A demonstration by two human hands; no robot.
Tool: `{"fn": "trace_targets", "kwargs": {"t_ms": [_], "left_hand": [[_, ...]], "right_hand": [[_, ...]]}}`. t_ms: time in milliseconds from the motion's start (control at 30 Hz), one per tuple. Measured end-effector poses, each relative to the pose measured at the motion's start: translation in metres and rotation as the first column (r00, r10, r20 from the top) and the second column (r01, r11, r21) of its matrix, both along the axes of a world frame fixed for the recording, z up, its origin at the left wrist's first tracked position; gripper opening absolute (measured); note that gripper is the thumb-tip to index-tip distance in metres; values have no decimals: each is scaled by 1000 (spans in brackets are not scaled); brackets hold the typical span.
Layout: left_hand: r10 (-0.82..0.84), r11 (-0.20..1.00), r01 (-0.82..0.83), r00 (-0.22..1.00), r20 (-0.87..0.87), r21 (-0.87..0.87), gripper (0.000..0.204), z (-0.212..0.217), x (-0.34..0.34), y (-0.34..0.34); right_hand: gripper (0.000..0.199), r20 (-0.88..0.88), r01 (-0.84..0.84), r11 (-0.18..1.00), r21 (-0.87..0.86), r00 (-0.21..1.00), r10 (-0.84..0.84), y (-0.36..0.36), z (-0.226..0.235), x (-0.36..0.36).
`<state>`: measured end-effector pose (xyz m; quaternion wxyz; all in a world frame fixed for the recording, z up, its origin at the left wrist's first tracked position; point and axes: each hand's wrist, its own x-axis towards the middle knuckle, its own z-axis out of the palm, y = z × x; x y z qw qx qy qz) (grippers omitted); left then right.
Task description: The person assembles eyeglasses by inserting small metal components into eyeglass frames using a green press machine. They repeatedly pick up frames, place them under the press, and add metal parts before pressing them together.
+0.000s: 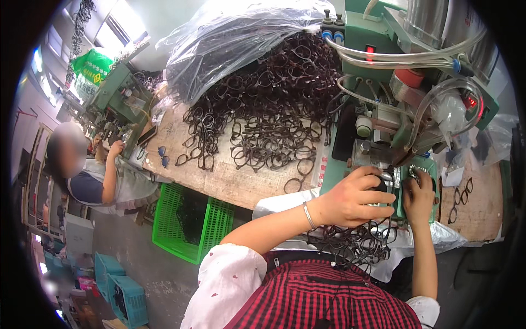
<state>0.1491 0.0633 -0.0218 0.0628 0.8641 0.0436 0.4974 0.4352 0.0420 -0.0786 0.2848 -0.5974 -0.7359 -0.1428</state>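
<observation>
Eyeglass frames [274,109] across wooden workbench [230,181]

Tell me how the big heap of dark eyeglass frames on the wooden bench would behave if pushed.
The heap of frames would probably move as a tangle, since the loops interlock. Single frames look thin and light, so loose ones near the bench edge might slide off. The plastic sheet over it looks floppy and slippery.

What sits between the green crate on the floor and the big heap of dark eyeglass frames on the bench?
In the head view, between the green crate and the heap of frames lies a bare strip of worn wooden benchtop, with only a few stray frames at its edge.
</observation>
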Motion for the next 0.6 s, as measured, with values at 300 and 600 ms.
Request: {"fn": "trace_targets", "kwargs": {"t_ms": [300, 600], "left_hand": [[794, 607, -793, 602, -82, 51, 24, -37, -133, -33], [625, -565, -805, -273, -731, -183, 34, -83, -427, 68]], "right_hand": [[14, -583, 91, 995, 28, 811, -58, 0, -15, 24], [17, -872, -70, 996, -63, 489, -21, 11, 4, -14]]}}
